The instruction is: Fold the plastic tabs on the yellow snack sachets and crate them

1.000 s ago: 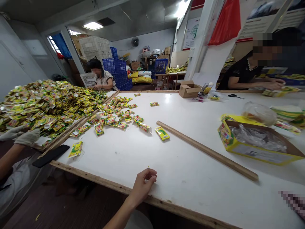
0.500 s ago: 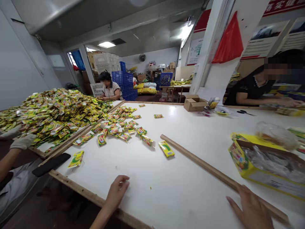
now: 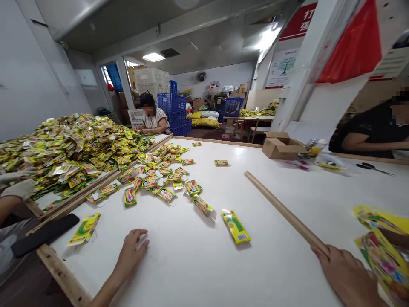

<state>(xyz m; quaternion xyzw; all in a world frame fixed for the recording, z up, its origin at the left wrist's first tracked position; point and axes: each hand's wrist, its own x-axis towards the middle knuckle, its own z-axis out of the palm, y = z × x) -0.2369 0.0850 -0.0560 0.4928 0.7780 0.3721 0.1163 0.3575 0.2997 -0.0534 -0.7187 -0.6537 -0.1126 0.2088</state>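
Note:
My right hand [image 3: 347, 273] is wrapped over the near end of a long wooden stick [image 3: 284, 211], thumb along its left side. The stick lies slanted on the white table [image 3: 191, 264]. Lower left, my left hand [image 3: 132, 251] hovers at or just above the table, fingers apart and slightly curled, holding nothing. Between the hands lies a small yellow-green packet [image 3: 236, 226] with a barcode. Another yellow packet [image 3: 85, 228], its flap open, is left of my left hand. Farther off, several small colourful packets [image 3: 150, 181] are scattered in a loose heap.
A large pile of packets [image 3: 83, 145] fills the left side, beside a co-worker's gloved hand [image 3: 19, 189]. A black phone-like object [image 3: 44, 234] rests at the left edge. A yellow display box [image 3: 383, 260], scissors [image 3: 373, 168] and a cardboard box [image 3: 283, 146] stand or lie on the right.
My right hand has closed around the stick, whose far end now lies farther from the barcode packet. The view has shifted, and the display box sits farther right in it.

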